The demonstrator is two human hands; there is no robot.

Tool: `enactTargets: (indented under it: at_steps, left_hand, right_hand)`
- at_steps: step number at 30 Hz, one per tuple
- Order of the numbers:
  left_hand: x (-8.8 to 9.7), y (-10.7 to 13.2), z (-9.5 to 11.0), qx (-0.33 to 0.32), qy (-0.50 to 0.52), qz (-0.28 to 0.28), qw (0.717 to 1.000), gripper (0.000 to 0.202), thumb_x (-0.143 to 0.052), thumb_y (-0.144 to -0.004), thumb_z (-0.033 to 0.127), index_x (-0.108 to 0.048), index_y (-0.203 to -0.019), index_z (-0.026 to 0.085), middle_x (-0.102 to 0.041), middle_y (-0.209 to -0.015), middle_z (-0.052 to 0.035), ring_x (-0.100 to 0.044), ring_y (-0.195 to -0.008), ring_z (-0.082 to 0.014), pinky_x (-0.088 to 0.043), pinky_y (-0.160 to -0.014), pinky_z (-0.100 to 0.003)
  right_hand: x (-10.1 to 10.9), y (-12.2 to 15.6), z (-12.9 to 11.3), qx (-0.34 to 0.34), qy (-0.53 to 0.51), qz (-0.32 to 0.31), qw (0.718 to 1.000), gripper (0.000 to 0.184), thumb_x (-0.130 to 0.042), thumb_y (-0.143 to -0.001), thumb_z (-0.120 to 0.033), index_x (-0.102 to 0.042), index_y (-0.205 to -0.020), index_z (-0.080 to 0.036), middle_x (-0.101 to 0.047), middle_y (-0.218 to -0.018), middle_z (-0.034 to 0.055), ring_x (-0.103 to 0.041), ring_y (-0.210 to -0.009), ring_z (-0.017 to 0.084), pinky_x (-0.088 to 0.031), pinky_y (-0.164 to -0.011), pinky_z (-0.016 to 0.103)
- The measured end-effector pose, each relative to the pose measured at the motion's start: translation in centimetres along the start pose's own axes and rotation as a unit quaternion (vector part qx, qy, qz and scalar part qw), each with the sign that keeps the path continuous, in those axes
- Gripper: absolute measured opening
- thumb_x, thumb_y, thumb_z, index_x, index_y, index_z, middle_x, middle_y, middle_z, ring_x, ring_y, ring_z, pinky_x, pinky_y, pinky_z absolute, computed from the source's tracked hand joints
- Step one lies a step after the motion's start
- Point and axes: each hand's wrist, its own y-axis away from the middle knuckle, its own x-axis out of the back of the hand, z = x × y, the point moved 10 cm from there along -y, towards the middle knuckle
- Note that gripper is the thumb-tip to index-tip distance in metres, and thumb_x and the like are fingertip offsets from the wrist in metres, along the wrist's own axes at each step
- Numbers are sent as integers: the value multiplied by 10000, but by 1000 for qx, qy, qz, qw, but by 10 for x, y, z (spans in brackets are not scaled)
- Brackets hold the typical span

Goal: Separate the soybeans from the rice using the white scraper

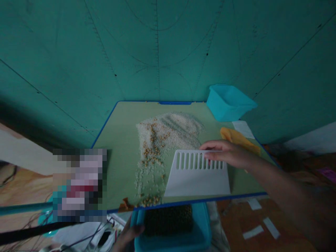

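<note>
My right hand (226,151) grips the slotted top edge of a white scraper (198,180), whose straight wide edge lies close to the table's front edge. Beyond and left of it spreads a heap of white rice-like grains (181,122). Round yellow beans (152,140) are mixed into the heap's left side, and more beans (151,201) gather at the front edge. Below that edge is a blue plastic tub (202,236) with dark, grainy contents partly in shadow. My left hand (130,232) holds the tub's left rim, its fingers partly hidden.
A turquoise bin (223,108) stands at the table's back right corner. Near it lie a yellow-orange cloth (236,138) and a white sheet (243,128). The pale green table (118,168) has a blue rim and meets a green wall (157,52). Cables and a blurred-out area are at left.
</note>
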Motion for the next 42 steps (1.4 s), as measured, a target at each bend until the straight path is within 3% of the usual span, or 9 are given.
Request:
enactTargets:
  at_steps: [10,21,29,34,39,42]
  left_hand:
    - [13,-1,0,-15,5,5,1000,367,-626,-652,192,-698,-1007,252,-758,-951,-22,-555,-1091,-333,-401,-920,-428]
    - [13,-2,0,-15,-5,7,1000,472,-631,-652,228,-631,-1123,261,-753,-975,-16,-547,-1102,-329,-378,-935,-428]
    - [8,-1,3,-15,-18,15,1000,440,-669,-610,244,-679,-1050,256,-757,-955,-21,-543,-1099,-358,-393,-918,-452]
    - [8,0,3,-19,-13,2,1000,422,-661,-632,238,-676,-1053,262,-756,-958,-10,-533,-1117,-337,-370,-944,-431]
    - [9,0,4,-28,-2,-1,1000,394,-650,-637,227,-690,-1026,268,-752,-975,-2,-506,-1148,-329,-361,-956,-422]
    - [10,-1,4,-28,-6,1,1000,455,-647,-637,239,-655,-1091,262,-748,-991,-6,-493,-1160,-335,-348,-964,-433]
  right_hand:
    - [-6,-18,-12,31,22,-34,999,233,-576,-738,-323,-628,-917,-182,-621,-780,18,-567,-687,138,-426,-629,255]
    - [-15,-20,-12,35,36,-78,996,232,-581,-747,-351,-640,-902,-190,-625,-805,16,-571,-697,134,-436,-633,250]
    - [-18,-16,-10,25,23,-98,995,229,-590,-742,-336,-633,-905,-180,-617,-795,8,-568,-700,125,-434,-636,241]
    - [-14,-22,-12,20,-1,-75,997,244,-620,-709,-342,-640,-887,-177,-630,-773,7,-571,-672,125,-434,-616,241]
    - [7,-34,-10,11,-56,4,998,286,-628,-675,-336,-633,-909,-173,-640,-703,3,-569,-599,121,-405,-552,234]
    - [13,-38,-13,19,-45,14,999,269,-618,-691,-333,-639,-911,-181,-637,-663,-4,-568,-585,119,-397,-552,234]
